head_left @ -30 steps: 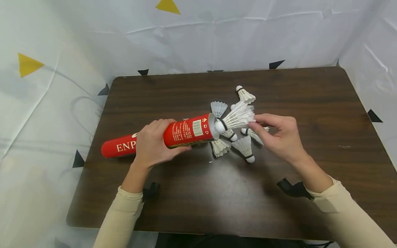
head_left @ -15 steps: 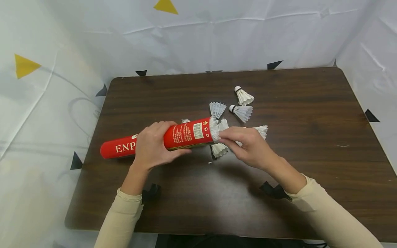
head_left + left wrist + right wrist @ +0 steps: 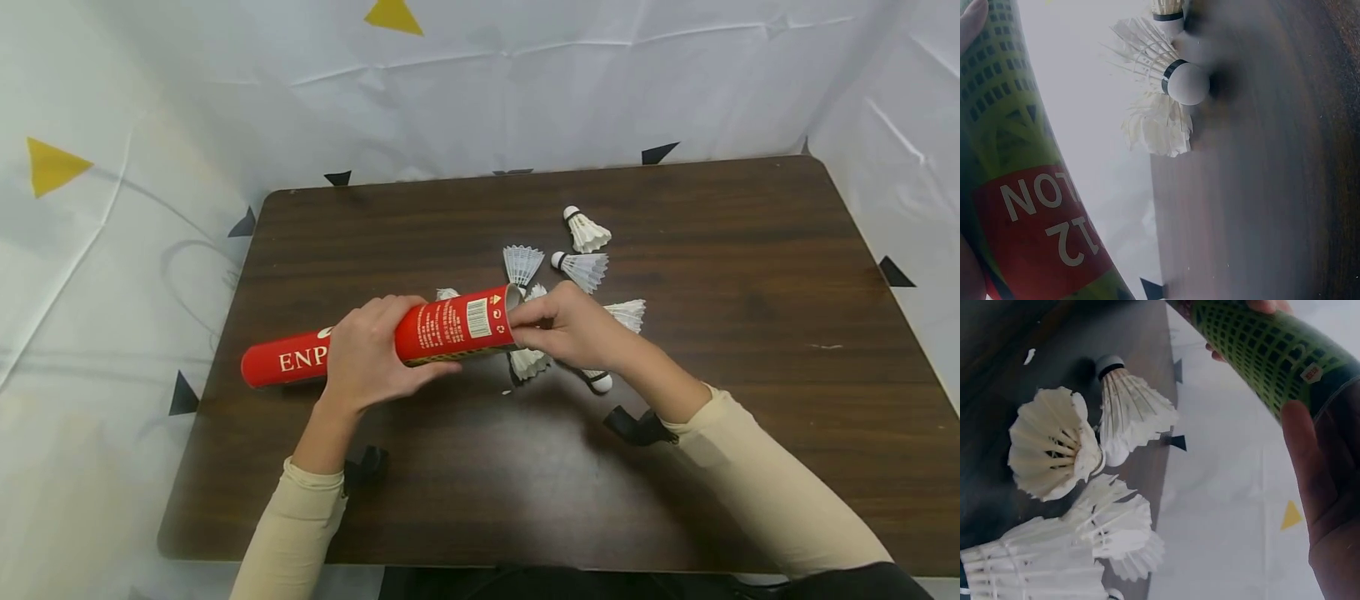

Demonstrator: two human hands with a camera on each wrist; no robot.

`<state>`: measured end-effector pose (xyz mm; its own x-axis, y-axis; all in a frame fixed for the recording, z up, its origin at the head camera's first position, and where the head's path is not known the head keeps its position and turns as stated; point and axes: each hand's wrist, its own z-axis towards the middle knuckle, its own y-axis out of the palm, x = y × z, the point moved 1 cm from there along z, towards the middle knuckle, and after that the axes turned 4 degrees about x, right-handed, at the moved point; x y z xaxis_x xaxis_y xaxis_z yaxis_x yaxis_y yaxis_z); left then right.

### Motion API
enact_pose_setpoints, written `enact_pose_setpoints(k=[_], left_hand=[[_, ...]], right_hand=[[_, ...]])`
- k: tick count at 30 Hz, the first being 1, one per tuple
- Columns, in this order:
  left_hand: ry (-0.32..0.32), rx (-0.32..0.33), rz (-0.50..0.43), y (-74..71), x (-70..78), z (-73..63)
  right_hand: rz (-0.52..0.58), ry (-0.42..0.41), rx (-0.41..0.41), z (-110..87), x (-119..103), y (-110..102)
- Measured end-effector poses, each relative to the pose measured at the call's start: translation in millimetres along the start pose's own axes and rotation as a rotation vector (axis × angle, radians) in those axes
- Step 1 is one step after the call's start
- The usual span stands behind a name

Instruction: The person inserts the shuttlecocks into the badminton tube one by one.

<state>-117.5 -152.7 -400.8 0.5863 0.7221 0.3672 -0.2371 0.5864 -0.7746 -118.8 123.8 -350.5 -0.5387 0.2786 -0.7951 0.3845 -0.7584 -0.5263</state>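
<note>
A red shuttlecock tube [image 3: 450,323] lies slanted across the table, its mouth facing right. My left hand [image 3: 372,346] grips it round the middle. In the left wrist view the tube [image 3: 1035,231] shows a green and red side. At the mouth is my right hand [image 3: 581,329], its fingertips hidden inside the rim. The right wrist view shows the thumb [image 3: 1302,447] stretched along the tube's end. No shuttlecock is visible at those fingers. Beneath and beyond the hand lie several white shuttlecocks, among them a feather one [image 3: 531,362] under the tube mouth and another [image 3: 598,382] nearer me.
Farther back lie a shuttlecock [image 3: 587,233], a second one [image 3: 583,269] and a plastic-looking one [image 3: 522,264]. Part of another [image 3: 447,293] shows behind the tube. The brown wooden table [image 3: 712,225] has white sheeting [image 3: 465,108] behind it.
My right hand has moved left, carrying a shuttlecock base-first into the tube mouth. Its feathers stuck out half a second ago and are now out of sight. The left hand holds still.
</note>
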Motion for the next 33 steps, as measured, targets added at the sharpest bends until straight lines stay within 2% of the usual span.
enact_pose_setpoints(k=[3, 8, 13, 19, 25, 29, 31, 33], left_hand=[[0.001, -0.003, -0.002, 0.9, 0.2, 0.0], [-0.001, -0.009, -0.004, 1.7, 0.7, 1.0], [-0.006, -0.018, 0.0, 1.4, 0.8, 1.3], [-0.014, -0.03, 0.002, 1.1, 0.8, 1.0], [-0.019, -0.042, 0.001, 0.2, 0.7, 1.1], [-0.02, -0.045, 0.003, -0.9, 0.5, 1.5], [-0.022, -0.045, 0.003, -1.5, 0.5, 1.5], [-0.025, -0.046, 0.0, -2.0, 0.5, 1.3]], right_hand=[[0.035, 0.031, 0.005, 4.7, 4, 2], [0.015, 0.003, 0.011, 6.1, 7, 5], [0.012, 0.014, 0.006, 3.2, 6, 4], [0.042, 0.08, -0.001, -2.2, 0, -3], [0.094, 0.161, 0.051, -16.2, 1, -22], [0.015, 0.19, 0.105, -28.9, 11, -37], [-0.084, 0.205, 0.106, -35.9, 19, -42], [-0.215, 0.218, 0.074, -43.3, 27, -44]])
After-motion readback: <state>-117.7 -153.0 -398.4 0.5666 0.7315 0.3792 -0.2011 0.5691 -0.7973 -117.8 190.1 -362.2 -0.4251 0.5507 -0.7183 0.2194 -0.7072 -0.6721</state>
